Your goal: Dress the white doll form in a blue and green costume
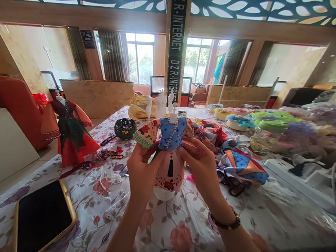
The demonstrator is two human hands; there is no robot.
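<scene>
- A small white mannequin (174,109) stands upright on its base on the flowered tablecloth (157,240), straight in front of the person, and wears a dress (165,130).
- The dress has a blue top with dark marks, wide flowered sleeves, and a pale skirt (163,178) with red and dark patterning near the hem.
- A line of white beads (174,131) runs slantwise down the blue top; a black tassel (170,167) hangs on the front of the skirt.
- The left hand (141,161) clamps the dress at one side of the waist, thumb in front, the other fingers mostly hidden behind the cloth.
- The right hand (202,159) grips the opposite side of the waist, thumb and forefinger together on the cloth; its remaining fingertips are out of sight.
- A dark bracelet (230,221) circles the right wrist.
- A phone (44,217) lies to the left near the table's edge, and loose strings of pearls (115,207) lie between it and the left forearm.
- Farther left stands a figure in a red and green gown (70,132).
- Behind the dress are a black basket (125,128), a yellow bag (138,110) and bare white forms (160,106).
- To the right lie a blue and orange cloth (245,167), a jar (263,141) with a green lid, and a white power strip (305,183).
</scene>
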